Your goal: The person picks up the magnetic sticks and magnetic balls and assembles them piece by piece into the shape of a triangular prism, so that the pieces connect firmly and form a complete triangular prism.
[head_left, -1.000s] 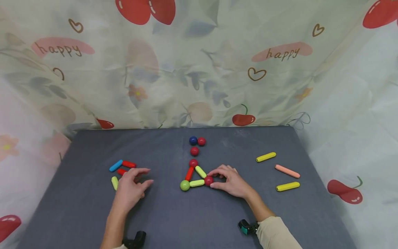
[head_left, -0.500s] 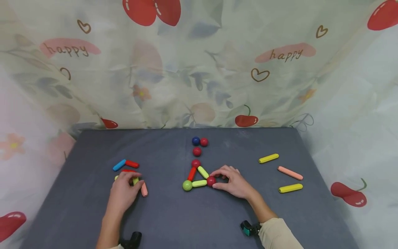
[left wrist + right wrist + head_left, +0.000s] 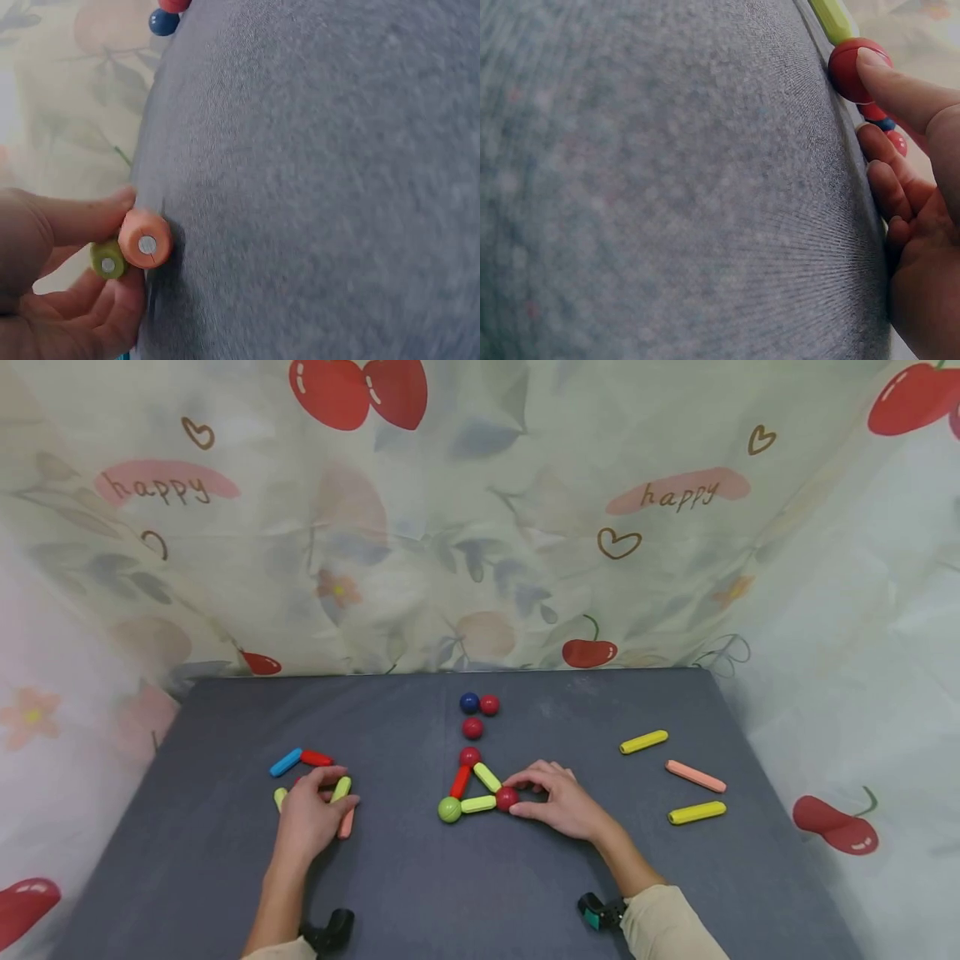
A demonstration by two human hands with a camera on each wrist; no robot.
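Observation:
My left hand [image 3: 311,814] pinches a yellow-green magnetic stick [image 3: 341,789] between thumb and fingers. In the left wrist view its round end [image 3: 108,265] lies right against a salmon stick [image 3: 147,240], which stands closer to that camera. My right hand [image 3: 558,797] holds a red ball [image 3: 507,799] at the right corner of a flat triangle. A green ball [image 3: 449,810] and another red ball [image 3: 470,757] form its other corners. Two yellow-green sticks and a red stick [image 3: 461,782] make the sides. The thumb presses the held ball [image 3: 851,71] in the right wrist view.
Beyond the triangle lie a blue ball [image 3: 469,703] and two red balls. A blue stick [image 3: 286,763] and a red stick [image 3: 317,758] lie past my left hand, with another yellow-green stick [image 3: 280,798] beside it. Two yellow sticks and a salmon one [image 3: 696,777] are at right.
My left hand has moved in on the left-hand sticks and taken hold of a yellow-green one, which has shifted slightly right. My right hand keeps its place on the red ball.

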